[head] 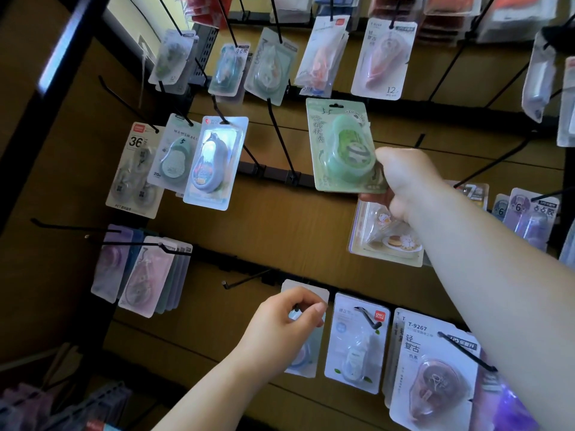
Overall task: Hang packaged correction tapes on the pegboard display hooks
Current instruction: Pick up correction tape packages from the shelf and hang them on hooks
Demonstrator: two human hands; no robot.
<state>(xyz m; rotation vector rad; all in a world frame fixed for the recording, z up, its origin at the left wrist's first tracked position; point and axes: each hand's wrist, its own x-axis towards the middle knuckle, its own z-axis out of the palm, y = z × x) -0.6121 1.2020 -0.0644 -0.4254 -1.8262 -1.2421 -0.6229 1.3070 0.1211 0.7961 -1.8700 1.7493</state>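
In the middle of the pegboard [280, 228], the right hand [404, 181] is holding up a green correction tape pack [340, 144]. Its fingers [373, 199] are curling round the pack's lower right corner, pinching the card between thumb and fingers. The pack is standing upright, tilted a touch to the left, and sitting just right of a bare black hook [280, 138] that is jutting out from the rail. Directly under that hand, a pack with a cake picture [385, 241] is hanging, partly hidden by the wrist.

Down on the near row, the left hand [280, 325] is working at a white pack [306, 290]. Thumb and forefinger are pinching together at the top of the card, and the hand is covering most of the pack. To the right of it, a blue-and-white pack [357, 340] and a T-9267 pack [429, 362] are hanging side by side on their own hooks. Off to the left, another bare hook [245, 278] is poking out.
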